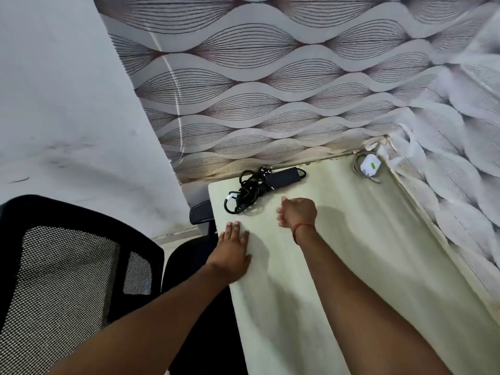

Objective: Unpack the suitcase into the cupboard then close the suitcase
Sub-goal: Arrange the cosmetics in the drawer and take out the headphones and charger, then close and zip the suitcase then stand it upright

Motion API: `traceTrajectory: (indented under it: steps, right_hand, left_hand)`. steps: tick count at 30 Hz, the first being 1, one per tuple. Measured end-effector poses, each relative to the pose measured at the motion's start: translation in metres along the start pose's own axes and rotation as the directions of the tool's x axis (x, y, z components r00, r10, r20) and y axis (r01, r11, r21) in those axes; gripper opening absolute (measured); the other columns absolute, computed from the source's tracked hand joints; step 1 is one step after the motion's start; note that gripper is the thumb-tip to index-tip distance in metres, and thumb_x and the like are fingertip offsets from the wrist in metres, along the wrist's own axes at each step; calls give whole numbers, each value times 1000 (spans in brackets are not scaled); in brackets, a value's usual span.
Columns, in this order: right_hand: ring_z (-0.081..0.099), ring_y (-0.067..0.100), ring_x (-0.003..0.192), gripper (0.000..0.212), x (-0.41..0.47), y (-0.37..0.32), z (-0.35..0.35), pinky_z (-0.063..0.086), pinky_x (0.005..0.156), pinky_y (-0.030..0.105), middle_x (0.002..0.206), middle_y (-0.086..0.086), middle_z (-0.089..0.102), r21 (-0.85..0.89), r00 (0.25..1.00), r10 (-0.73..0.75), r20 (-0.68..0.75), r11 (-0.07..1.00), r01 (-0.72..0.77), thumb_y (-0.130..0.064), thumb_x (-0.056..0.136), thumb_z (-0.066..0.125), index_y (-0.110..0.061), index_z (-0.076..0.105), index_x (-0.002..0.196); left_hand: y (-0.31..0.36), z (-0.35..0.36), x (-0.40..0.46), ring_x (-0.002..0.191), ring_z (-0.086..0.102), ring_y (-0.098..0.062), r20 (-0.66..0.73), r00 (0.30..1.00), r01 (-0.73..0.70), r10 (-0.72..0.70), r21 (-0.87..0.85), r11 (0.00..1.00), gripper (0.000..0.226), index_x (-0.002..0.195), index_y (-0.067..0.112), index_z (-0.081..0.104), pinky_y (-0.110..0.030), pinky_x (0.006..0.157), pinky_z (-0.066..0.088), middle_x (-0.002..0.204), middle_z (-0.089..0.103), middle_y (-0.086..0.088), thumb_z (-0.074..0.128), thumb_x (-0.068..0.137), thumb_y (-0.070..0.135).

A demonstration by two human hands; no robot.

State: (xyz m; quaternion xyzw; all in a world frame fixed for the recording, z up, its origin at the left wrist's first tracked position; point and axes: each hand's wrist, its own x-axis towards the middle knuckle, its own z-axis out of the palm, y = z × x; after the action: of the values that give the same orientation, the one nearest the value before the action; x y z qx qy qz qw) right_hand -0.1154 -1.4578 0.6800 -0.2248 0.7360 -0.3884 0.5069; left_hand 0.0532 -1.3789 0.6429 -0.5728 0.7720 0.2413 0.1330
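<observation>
You have one view, from the head, looking forward and steeply down at close range. It faces the bench (338, 266) running to the far wall (257, 77), with both forearms reaching in from the near edge and a chair (67, 266) at near left.

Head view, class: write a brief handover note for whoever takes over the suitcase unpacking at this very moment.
Left hand: flat, fingers straight, resting on the pale cream table top near its left edge.
Right hand: fingers curled, over the table, seemingly holding nothing.
Job's things: neither suitcase nor cupboard is in view.
On the table: black power adapter with coiled cable at the far edge; white charger with grey cord in the far right corner.
Black mesh office chair stands left.
Done: cannot tell.
Left: find the suitcase, unpack, close it.
</observation>
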Motion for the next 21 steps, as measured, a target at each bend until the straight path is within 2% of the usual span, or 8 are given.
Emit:
traceTrajectory:
  steps: [2,5,8,10,12,15,18,21]
  right_hand:
    - [50,22,40,27,-32,11,-14,48,43,27,56,14,60,-90,996,-80,-31,993,77,-20,89,62,-6,58,66]
    - [57,21,47,25,-76,32,-38,47,47,26,60,9,65,-209,973,-226,-49,955,211,-10,87,59,-15,60,63]
    - [67,21,59,30,-128,55,-66,55,64,33,59,3,68,-403,945,-302,-123,886,231,-28,85,63,-13,61,59]
    - [70,22,77,16,-172,74,-86,54,75,32,75,2,72,-475,921,-339,-194,854,214,-21,85,60,-14,68,72]
    - [67,22,92,16,-221,98,-106,50,83,30,95,4,73,-511,882,-380,-279,836,199,-10,85,59,-15,71,95]
    - [56,22,116,36,-300,137,-135,40,102,29,125,4,61,-530,818,-373,-438,842,101,-22,90,61,-13,60,125]
    - [41,23,132,50,-380,189,-165,27,108,27,140,6,49,-528,738,-344,-580,849,-19,-28,91,58,-11,48,137]
    - [34,26,138,57,-466,249,-189,23,112,29,146,9,42,-446,616,-263,-743,880,-163,-32,92,56,-8,42,142]
  left_hand:
    - [3,-13,-12,148,10,-32,-16,999,-33,32,-56,998,60,151,7,19,-41,120,14,159,12,-17,41,100,28]
    - [6,-27,-34,126,43,-30,-109,991,-86,83,-26,996,36,130,9,48,-38,102,37,134,50,-12,42,98,22]
    - [16,-41,-63,109,53,-30,-161,963,-197,215,120,973,28,108,10,57,-38,88,42,113,61,-12,40,100,31]
    - [27,-43,-88,104,54,-28,-188,923,-311,337,156,938,36,98,13,60,-37,87,42,104,65,-8,38,100,42]
    - [41,-40,-113,106,54,-24,-210,850,-456,483,166,874,47,97,16,62,-36,88,41,101,65,-3,33,98,53]
    - [69,-34,-153,119,51,-23,-163,720,-657,675,153,738,74,120,18,59,-36,94,42,117,62,-2,15,82,64]
    - [106,-19,-193,123,53,-28,-88,557,-811,826,159,563,74,129,12,57,-41,95,45,127,61,-8,24,82,59]
    - [155,14,-241,117,59,-31,39,337,-924,941,204,323,69,133,7,55,-43,90,49,128,62,-13,34,86,53]
